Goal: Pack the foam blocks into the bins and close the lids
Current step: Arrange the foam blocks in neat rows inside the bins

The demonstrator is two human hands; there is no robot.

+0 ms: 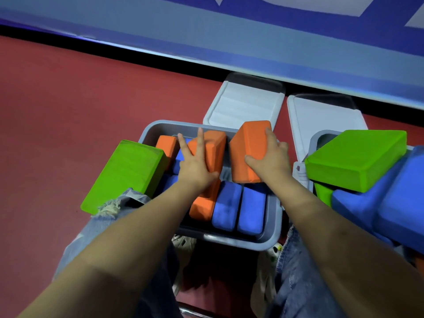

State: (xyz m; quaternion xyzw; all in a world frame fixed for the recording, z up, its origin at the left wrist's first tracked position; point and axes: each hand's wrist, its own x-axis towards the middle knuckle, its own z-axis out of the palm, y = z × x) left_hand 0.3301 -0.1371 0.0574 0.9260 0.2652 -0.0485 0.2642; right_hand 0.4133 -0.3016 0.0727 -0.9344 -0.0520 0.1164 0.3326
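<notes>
Head view: right hand (271, 161) grips 1 orange block (249, 145) above the bin (270, 239); left hand (195, 166) presses flat on another orange block (212, 148); 2 blue blocks (238, 207) lie inside.

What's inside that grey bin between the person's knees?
The grey bin holds two blue blocks side by side, more blue ones at left, and three orange blocks. The hands and forearms cover whatever lies beneath them.
</notes>
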